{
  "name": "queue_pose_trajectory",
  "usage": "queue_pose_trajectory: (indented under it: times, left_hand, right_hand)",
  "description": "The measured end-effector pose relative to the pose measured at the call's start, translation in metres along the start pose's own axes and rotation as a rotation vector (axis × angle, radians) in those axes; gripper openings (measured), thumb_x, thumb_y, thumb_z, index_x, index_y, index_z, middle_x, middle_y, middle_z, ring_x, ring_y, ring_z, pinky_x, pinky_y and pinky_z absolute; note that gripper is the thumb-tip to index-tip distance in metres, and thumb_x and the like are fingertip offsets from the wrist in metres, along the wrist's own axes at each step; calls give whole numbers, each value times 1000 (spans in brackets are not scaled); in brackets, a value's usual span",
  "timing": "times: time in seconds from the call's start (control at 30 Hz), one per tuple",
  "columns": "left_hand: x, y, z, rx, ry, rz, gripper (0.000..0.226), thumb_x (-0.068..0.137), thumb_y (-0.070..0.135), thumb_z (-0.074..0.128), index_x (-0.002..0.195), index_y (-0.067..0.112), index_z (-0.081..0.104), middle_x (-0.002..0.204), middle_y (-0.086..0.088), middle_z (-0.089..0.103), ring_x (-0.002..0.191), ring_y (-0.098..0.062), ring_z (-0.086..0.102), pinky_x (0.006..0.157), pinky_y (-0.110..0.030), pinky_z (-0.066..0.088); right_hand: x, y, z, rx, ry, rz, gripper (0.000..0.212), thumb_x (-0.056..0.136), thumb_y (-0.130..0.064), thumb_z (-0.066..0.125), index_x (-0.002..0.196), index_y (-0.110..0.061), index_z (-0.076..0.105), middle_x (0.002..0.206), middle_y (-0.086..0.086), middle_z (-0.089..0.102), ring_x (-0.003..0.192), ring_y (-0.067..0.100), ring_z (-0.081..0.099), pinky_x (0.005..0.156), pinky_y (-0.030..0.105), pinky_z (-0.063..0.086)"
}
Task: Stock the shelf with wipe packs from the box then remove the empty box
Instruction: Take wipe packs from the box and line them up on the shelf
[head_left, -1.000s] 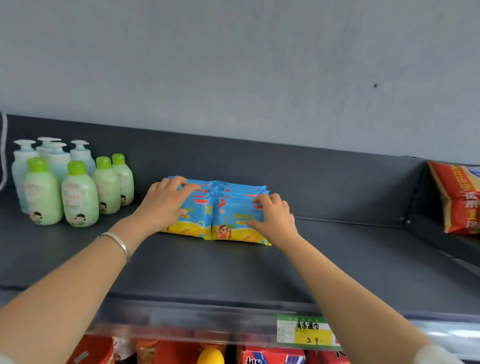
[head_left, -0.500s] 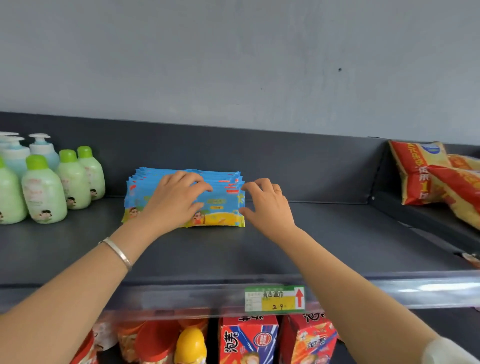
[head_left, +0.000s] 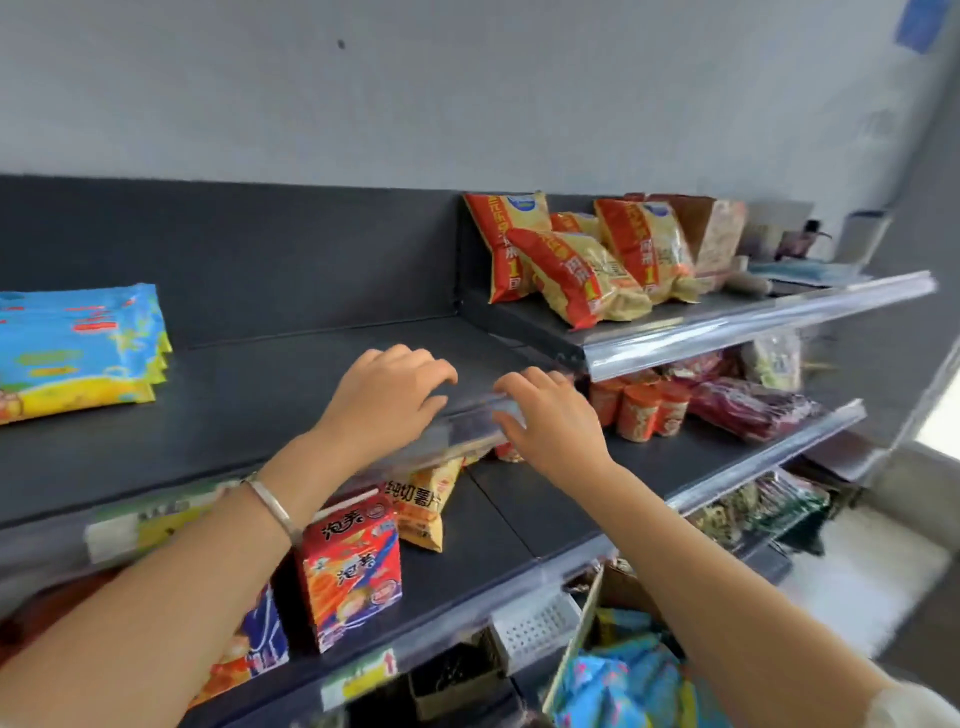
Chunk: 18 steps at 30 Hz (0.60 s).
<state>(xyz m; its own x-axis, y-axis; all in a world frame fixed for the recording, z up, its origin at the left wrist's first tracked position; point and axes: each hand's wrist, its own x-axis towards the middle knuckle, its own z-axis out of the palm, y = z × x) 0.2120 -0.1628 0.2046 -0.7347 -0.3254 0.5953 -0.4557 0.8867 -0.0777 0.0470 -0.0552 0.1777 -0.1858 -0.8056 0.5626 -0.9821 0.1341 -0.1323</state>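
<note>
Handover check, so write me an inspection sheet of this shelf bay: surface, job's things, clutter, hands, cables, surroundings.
Surface: dark top shelf, clear plastic rail along its front edge.
Job's things: wipe packs stacked at the shelf's left end; cardboard box low at right, blue packs inside it, so not empty.
Clutter: blurred odds and ends on the far right shelf.
Hands: left hand and right hand over the front rail, fingers loosely curled, holding nothing.
Cables: nothing seen.
Surroundings: snack bags on the raised shelf at right; red cartons and red tubs on the shelf below.
</note>
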Motion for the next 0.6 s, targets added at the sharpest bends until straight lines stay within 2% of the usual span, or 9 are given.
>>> queue_pose_trajectory:
  times: [0.13,0.27,0.5,0.6]
  left_hand:
    - [10,81,45,-67,-65,121,22,78,26,56,95,19,67,89,0,69,84,-27,64,68,-38,47]
    - [3,147,100,-170,-223,154,23,86,26,62,108,22,65,104,1,67,98,-25,61,80,-39,44]
    - [-26,212,186,-240,-575,127,29,94,29,45,123,28,51,123,7,54,118,-17,45,95,-32,34]
    - [-37,221,221,-214,-720,146,30,94,29,45,123,26,51,124,5,54,120,-19,45,95,-34,35]
  right_hand:
    - [-62,71,-5,-55,-98,123,30,92,-30,54,120,-19,55,117,3,57,111,29,49,78,39,45]
    - [-122,127,8,-45,-245,233,33,92,-31,55,123,-19,54,116,4,56,112,29,48,84,39,45]
    - [-205,188,53,-34,-502,435,31,93,-30,51,123,-22,51,119,2,54,113,31,50,83,39,47]
    - [-232,203,78,-24,-617,500,32,93,-29,50,125,-23,51,120,4,53,115,31,48,82,39,46]
